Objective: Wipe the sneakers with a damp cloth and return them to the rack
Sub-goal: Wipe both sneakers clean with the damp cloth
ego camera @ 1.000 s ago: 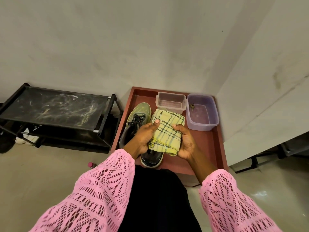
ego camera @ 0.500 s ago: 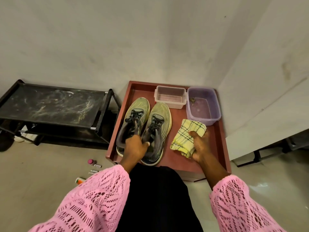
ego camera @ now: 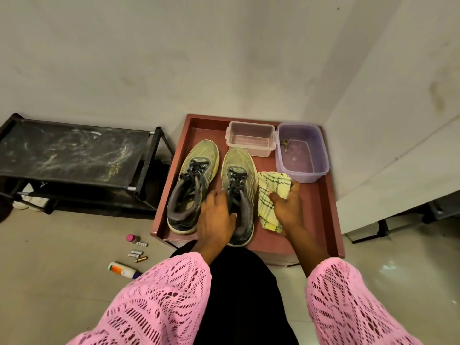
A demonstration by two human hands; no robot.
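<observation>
Two sneakers sit side by side, toes toward 12 o'clock, on the red surface. Left hand grips both collars together, fingers curled in, probably to lift the pair at once. Right hand pinches the yellow checked cloth at 3 o'clock of the shoes. Black rack waits at 9 o'clock.

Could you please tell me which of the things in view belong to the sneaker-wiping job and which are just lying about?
Job: left sneaker, right sneaker, checked cloth, black rack, purple tub.

Lying about: clear box, key, small bottle and wall plugs on the floor.
</observation>
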